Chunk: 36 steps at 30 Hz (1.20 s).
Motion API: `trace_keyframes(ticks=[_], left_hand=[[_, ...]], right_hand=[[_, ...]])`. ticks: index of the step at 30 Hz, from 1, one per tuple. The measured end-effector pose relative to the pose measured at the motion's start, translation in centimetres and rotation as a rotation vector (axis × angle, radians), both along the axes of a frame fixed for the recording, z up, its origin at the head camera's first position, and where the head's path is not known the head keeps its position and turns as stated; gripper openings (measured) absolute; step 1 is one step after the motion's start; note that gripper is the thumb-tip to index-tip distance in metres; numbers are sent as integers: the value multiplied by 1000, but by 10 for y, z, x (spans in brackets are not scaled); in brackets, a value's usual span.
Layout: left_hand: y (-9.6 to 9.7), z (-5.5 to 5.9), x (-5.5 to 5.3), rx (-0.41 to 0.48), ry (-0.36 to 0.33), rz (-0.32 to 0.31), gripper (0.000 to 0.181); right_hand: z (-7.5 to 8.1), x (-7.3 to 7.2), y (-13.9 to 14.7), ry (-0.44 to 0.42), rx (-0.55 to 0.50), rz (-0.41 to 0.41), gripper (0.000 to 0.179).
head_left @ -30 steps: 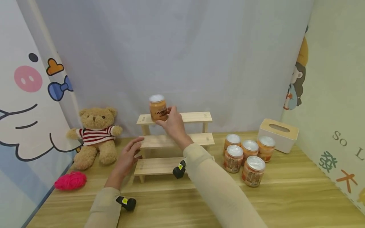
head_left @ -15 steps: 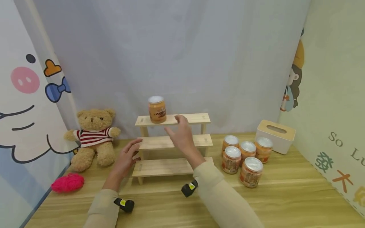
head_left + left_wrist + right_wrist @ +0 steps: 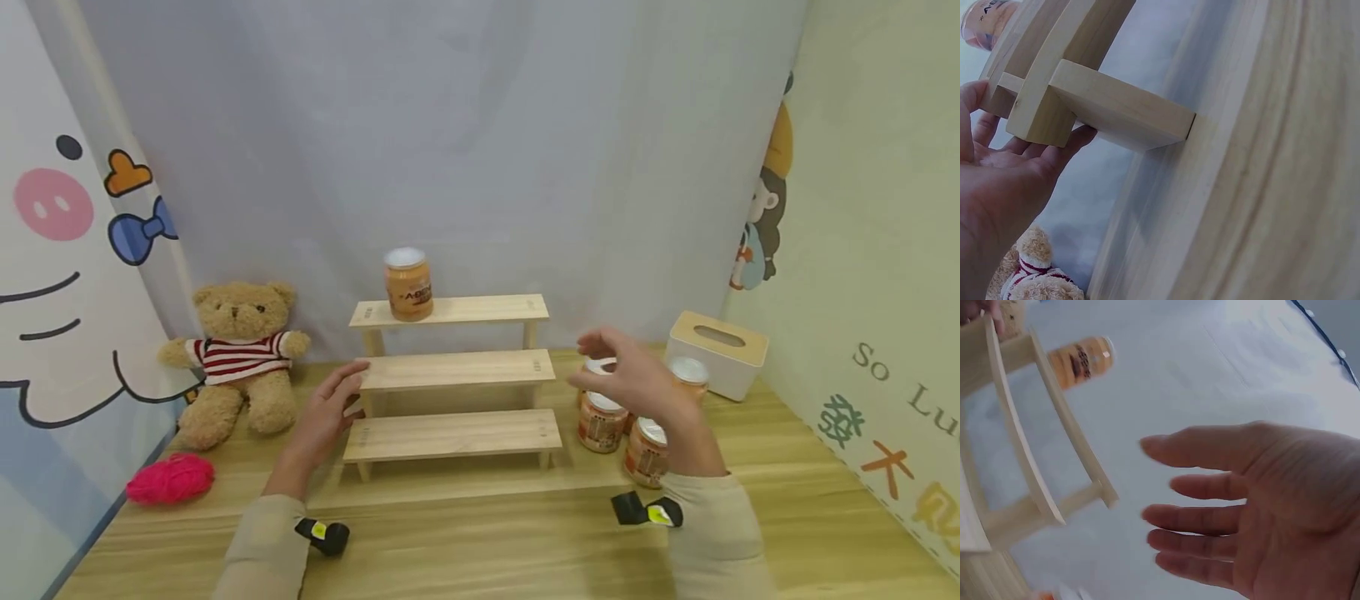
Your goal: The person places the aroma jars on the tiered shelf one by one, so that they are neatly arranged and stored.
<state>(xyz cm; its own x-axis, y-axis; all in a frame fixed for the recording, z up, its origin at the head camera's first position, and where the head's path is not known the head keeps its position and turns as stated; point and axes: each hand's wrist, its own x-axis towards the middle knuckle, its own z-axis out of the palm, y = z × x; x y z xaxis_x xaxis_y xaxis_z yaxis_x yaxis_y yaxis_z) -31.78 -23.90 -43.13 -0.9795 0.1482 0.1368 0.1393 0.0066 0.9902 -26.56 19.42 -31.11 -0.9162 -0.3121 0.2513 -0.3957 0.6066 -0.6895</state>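
A three-tier wooden display stand (image 3: 457, 368) stands on the table. My left hand (image 3: 321, 427) holds its left end, with fingers and thumb about the end of the middle board, as the left wrist view shows on the stand (image 3: 1107, 100). One orange jar (image 3: 409, 290) with a silver lid sits upright on the top tier, towards the left. My right hand (image 3: 641, 385) is over a group of similar jars (image 3: 600, 430) right of the stand and partly hides them. In the right wrist view its fingers (image 3: 1200, 519) are spread from the thumb with nothing between them.
Behind the jars stands a white tissue box (image 3: 716, 354) with a wooden top. A teddy bear (image 3: 240, 358) in a striped shirt sits left of the stand, with a pink yarn ball (image 3: 171, 479) before it. A grey curtain (image 3: 480, 167) hangs behind.
My right hand has let go of the jar on the top tier and moved right and down to the jar group. My left hand stays at the stand's end.
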Motion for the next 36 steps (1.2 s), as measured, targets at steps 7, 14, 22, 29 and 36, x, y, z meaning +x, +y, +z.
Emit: trace_keyframes(ticks=[7,14,22,29,36], left_hand=[[3,-3,-1,21,0,14,56],[3,-2,0,19,-14,15,57],[3,-3,-2,15,-10,17,57],[2,-3,-1,12,-4,23,57],[2,-3,0,2,9,10,57]], right_hand=[[-20,1,70,-116,230,7,49],[-43,-3,97,-264,222,79,53],[-75,-8,122,-367,-68,205,55],[-108,-12,138,-429,-360,365,53],[-116,-9,147,-388,-517,483,49]])
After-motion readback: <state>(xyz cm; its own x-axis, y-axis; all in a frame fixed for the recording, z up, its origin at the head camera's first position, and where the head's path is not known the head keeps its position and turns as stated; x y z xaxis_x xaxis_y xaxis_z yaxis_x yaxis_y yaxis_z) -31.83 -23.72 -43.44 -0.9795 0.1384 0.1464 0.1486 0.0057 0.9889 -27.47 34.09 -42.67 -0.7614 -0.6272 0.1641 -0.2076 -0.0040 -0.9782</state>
